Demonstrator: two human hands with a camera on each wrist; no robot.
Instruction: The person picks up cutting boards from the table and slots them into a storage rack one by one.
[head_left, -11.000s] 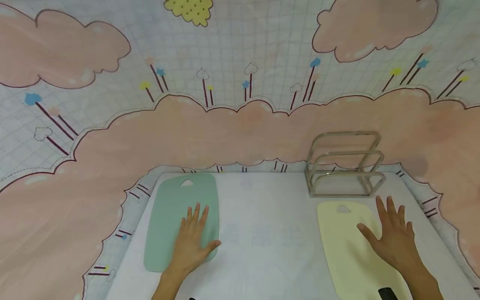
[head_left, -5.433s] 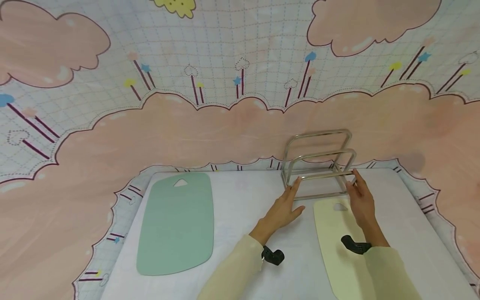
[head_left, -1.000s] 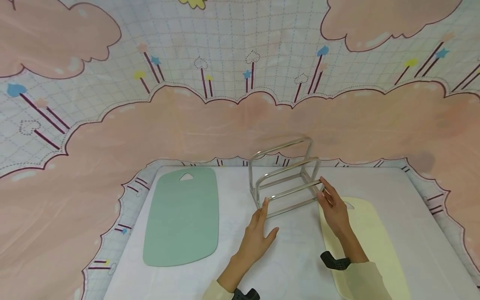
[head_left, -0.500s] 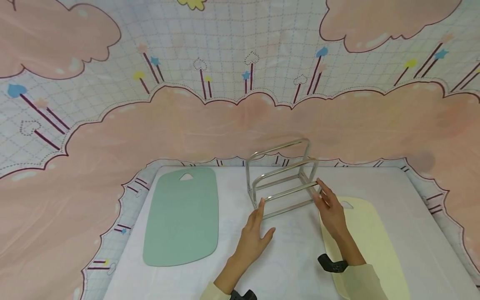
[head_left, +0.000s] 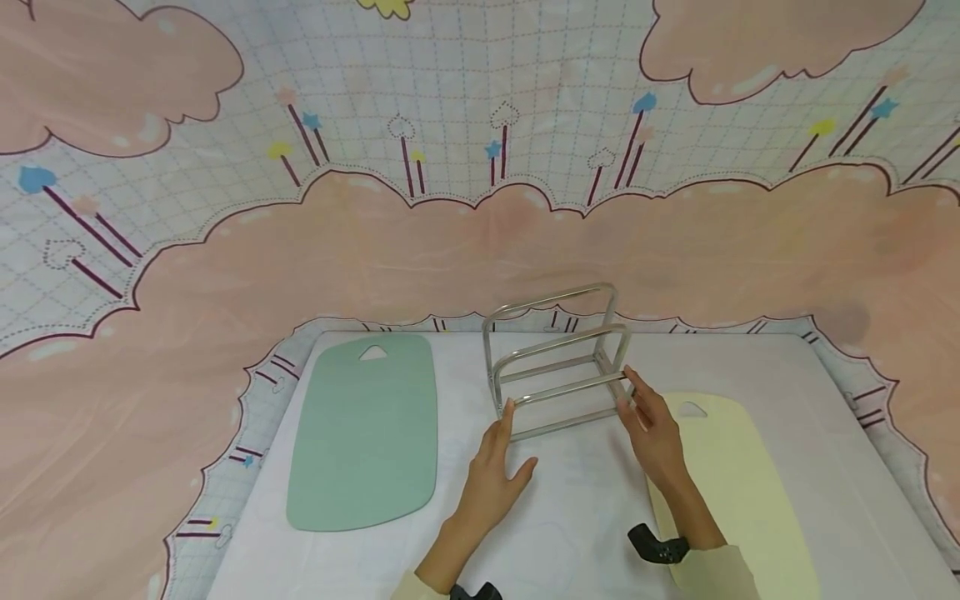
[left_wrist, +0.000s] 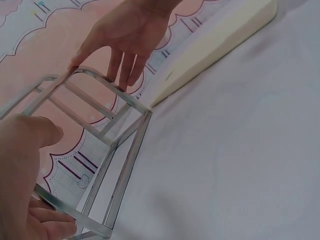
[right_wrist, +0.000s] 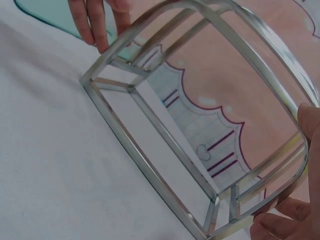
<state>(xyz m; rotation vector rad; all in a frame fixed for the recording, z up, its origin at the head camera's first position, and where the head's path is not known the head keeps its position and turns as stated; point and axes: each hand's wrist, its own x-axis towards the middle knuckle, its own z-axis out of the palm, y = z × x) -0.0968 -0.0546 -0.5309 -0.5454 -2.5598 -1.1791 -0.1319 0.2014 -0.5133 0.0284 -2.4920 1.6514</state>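
Observation:
A silver metal rack (head_left: 566, 389) of three upright loops stands askew on the white table, its right end farther back. My left hand (head_left: 487, 483) holds its near left corner. In the left wrist view, the left thumb (left_wrist: 50, 131) lies inside the frame, with fingers curled outside. At the right end, my right hand (head_left: 656, 437) grips the front loop. The right wrist view shows that thumb (right_wrist: 307, 120) on the loop and the fingers curled at its side. A pale yellow cutting board (head_left: 738, 483) lies partly under the right forearm.
A green cutting board (head_left: 362, 442) lies flat on the left of the white table (head_left: 570, 533), left of the rack. Behind the table hangs a patterned cloth (head_left: 420, 267) with clouds. Black wrist cameras (head_left: 657, 546) sit at both wrists.
Earlier my hands hovered over the two boards; then they took hold of the rack at the back right. It has moved left and turned, and in the last second slid slightly further left.

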